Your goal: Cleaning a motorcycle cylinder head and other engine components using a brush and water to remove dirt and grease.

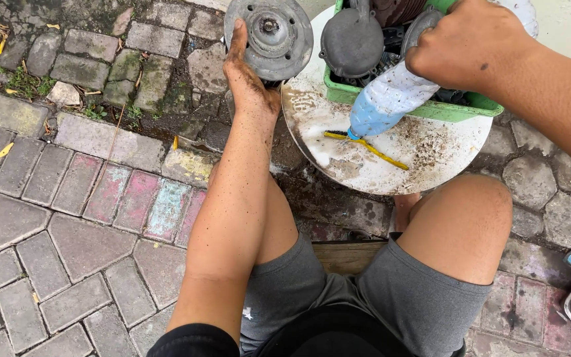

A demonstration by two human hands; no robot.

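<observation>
Left hand: my left hand [249, 79], smeared with dark grease, reaches up to about 12 o'clock in the view and is wrapped around the edge of a round grey metal disc part with a raised hub [270, 36]; the thumb lies along its left rim and the fingers are hidden behind it, so I read this as a firm hold.

Right hand: my right hand [474, 43] sits at about 1 o'clock, closed tight on the base of a clear plastic bottle with pale blue liquid [388, 99].

Bottle: I see it tilted neck-down toward 7 o'clock, its mouth just above the tray.

Tray: a round white tray speckled with brown grit [431, 165] lies under both hands, ahead of my knees.

Brush: a thin yellow-handled brush [368, 147] lies flat on the tray, right under the bottle's mouth, running toward 4 o'clock.

Basket: a green plastic basket [474, 109] sits on the far part of the tray, at 1 o'clock, holding dark grey metal engine parts [351, 39].

Disc position: the disc is just beside the basket, at its 9 o'clock side, over the tray's left edge.

Ground: mossy grey paving stones [67, 198] spread out toward 9 o'clock.
</observation>
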